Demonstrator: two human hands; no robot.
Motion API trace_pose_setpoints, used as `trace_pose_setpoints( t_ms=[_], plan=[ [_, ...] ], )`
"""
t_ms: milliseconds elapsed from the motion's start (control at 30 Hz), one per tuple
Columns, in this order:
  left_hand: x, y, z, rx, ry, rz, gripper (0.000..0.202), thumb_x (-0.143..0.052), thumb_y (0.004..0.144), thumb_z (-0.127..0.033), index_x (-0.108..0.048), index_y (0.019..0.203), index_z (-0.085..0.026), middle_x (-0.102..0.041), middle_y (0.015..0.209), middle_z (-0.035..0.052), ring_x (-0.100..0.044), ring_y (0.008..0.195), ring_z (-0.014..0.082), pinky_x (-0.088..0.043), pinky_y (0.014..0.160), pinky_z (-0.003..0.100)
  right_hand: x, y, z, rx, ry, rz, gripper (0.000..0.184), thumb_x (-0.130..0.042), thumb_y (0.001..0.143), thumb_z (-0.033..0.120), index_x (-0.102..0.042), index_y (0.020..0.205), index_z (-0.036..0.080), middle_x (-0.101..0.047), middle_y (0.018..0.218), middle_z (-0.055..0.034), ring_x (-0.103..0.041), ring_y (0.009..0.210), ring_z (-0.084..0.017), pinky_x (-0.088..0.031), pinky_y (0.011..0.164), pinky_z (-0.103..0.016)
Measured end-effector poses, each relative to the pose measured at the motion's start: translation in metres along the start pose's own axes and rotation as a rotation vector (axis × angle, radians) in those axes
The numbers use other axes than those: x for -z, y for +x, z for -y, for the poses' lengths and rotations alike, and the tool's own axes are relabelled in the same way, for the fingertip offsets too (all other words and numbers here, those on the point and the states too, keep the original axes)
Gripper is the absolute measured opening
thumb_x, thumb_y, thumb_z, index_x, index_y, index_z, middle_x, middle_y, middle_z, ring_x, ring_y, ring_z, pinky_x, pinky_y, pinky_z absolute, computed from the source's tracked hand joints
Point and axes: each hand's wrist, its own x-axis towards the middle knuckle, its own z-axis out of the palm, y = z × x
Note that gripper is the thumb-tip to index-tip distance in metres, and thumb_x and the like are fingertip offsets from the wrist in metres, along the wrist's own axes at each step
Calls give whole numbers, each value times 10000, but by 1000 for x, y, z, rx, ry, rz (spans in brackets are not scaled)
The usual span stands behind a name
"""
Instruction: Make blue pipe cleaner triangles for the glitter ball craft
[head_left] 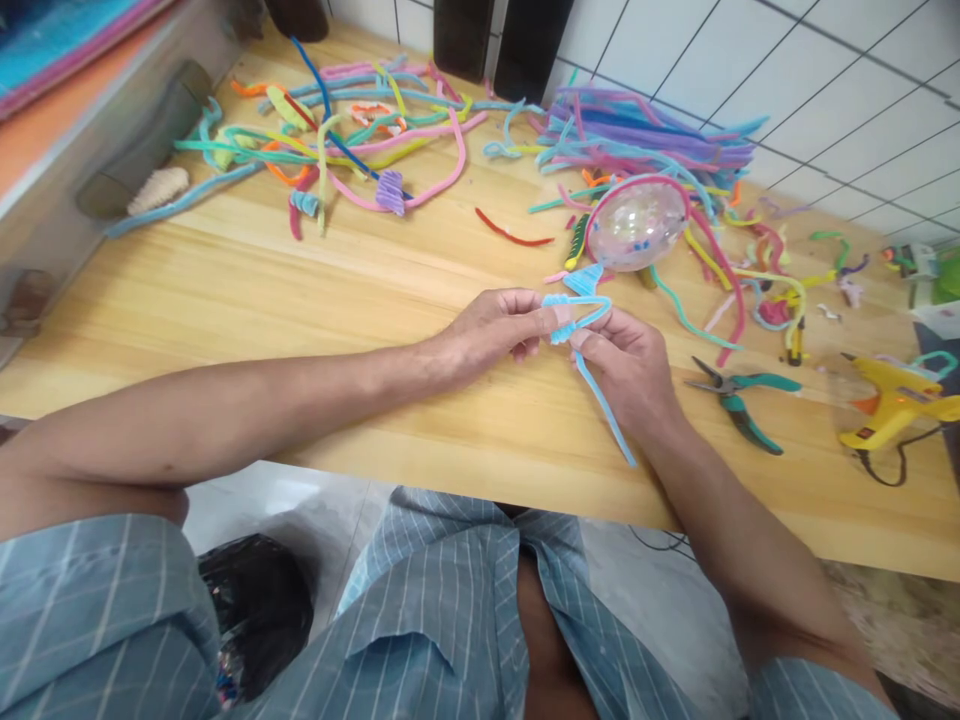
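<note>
Left grip (501, 328) and right grip (628, 357) pinch a blue pipe cleaner (562, 334): coils seemingly done, tail below not yet wound; a blue triangular piece (585, 281) lies just beyond

"What is the person wearing?"

"A blue-grey shirt (442, 620), crossed by thin pale lines in a windowpane check, its front parted at bottom centre."

"And the sleeves?"

"Short, wide: left sleeve (105, 610) at lower left, right sleeve (816, 692) at lower right. Left hand (499, 328) and right hand (634, 365) are bare."
</note>
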Motion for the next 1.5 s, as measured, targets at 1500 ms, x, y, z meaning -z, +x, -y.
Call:
trace_pose_setpoints(
  t_ms=[1500],
  plan=[
    [3, -2, -6, -87, 140, 28, 532, -932, 845, -609, -664, 719, -167, -618, 622, -11, -511, 556, 84, -374, 552, 241, -1, -2, -1, 94, -120, 66, 175, -801, 801, 341, -663, 760, 240, -629, 713, 25, -514, 672, -141, -434, 652, -312]
  ],
)
